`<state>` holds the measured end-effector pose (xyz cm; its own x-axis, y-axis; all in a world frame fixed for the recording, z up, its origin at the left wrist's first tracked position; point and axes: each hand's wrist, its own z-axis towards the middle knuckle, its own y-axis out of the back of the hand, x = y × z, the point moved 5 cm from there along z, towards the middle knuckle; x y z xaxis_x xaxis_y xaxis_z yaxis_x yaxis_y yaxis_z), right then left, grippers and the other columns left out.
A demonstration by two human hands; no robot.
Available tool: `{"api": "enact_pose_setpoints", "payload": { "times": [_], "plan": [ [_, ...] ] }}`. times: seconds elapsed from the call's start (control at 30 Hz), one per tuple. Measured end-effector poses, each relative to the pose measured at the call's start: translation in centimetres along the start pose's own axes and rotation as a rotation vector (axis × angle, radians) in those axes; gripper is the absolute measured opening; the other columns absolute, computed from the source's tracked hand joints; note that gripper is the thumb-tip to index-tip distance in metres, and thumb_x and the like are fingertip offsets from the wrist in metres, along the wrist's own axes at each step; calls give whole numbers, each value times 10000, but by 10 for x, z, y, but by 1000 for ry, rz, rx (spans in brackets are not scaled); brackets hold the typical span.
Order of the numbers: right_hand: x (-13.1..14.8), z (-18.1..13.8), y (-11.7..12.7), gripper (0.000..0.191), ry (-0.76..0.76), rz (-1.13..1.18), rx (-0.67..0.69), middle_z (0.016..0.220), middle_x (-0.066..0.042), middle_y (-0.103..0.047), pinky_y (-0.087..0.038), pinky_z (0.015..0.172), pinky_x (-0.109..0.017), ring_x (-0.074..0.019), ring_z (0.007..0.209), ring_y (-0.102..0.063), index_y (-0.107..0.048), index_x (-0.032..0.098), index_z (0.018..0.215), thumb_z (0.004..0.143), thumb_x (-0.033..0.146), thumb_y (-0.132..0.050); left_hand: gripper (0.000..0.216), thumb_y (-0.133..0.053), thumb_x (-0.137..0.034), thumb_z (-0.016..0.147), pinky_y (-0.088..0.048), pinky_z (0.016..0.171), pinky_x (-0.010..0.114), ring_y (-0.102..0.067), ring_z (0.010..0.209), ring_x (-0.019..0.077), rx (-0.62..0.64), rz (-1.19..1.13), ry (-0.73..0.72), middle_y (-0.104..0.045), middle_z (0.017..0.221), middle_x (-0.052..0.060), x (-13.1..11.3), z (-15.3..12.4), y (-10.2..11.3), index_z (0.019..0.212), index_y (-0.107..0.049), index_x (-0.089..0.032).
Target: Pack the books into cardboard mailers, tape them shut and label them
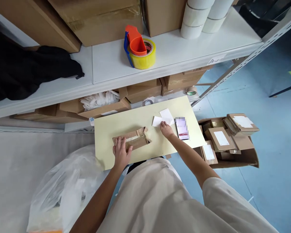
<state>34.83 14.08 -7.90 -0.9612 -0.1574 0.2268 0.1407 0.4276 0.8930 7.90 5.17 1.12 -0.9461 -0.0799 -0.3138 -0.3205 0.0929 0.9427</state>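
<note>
My left hand [122, 153] lies on the left part of a taped brown cardboard box [135, 139], its fingers apart over the top. The box's right end looks torn and ragged. At the right, my right hand [166, 129] has its fingers closed on the lower edge of a white paper slip [157, 121]. Another white slip [167, 114] lies against it, partly overlapped. A phone [182, 128] with a lit, partly blurred screen sits just right of my right hand. All of these are on a pale yellow board-like table [106, 129].
A shelf [106, 66] ahead bears a yellow tape roll in a red-blue dispenser [142, 53], white rolls [192, 22] and black cloth [31, 71]. An open carton [251, 158] of labelled small boxes stands right; a clear plastic bag [70, 181] lies left.
</note>
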Motion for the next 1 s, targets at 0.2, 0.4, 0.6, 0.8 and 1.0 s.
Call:
{"api": "enact_pose_setpoints", "payload": {
  "times": [0.2,0.4,0.6,0.8,1.0],
  "plan": [
    [-6,0,9,335,-32,15,27,1065,-209,-643,-484,782,-338,-258,976,-623,-620,91,1081,841,19,-398,500,-434,-414,875,-235,1070,553,-239,1389,337,-44,-32,-34,-369,1451,187,-8,11,7,1296,-493,-150],
    [-17,8,32,235,-169,76,-27,948,-128,-698,-449,637,-275,-214,814,-658,-658,179,976,921,256,-443,393,-442,-397,880,-277,1065,493,-333,1346,307,-58,-59,-210,-498,1353,143,-46,41,19,1177,-582,-181],
    [-14,3,62,235,-72,151,-195,977,-83,-697,-430,758,-278,-186,879,-617,-659,188,959,931,254,-435,294,-535,-354,852,-336,1045,448,-486,1212,282,44,-264,-327,-612,1185,114,-107,88,19,1086,-641,-212],
    [15,-26,91,265,158,14,-573,1105,-92,-652,-254,1029,-427,-223,1055,-532,-636,207,1005,919,140,-395,329,-548,-346,877,-493,879,398,-575,1025,202,136,-491,-281,-569,1186,109,-149,121,-8,1154,-568,-170],
    [-4,-39,106,543,-139,325,-810,1442,-166,-356,-224,1046,-522,-337,1340,-281,-428,213,1342,860,441,-527,307,-516,-347,895,-505,847,381,-582,989,187,122,-600,-243,-579,1171,104,-144,127,-12,1141,-570,-172]
  ]
}}
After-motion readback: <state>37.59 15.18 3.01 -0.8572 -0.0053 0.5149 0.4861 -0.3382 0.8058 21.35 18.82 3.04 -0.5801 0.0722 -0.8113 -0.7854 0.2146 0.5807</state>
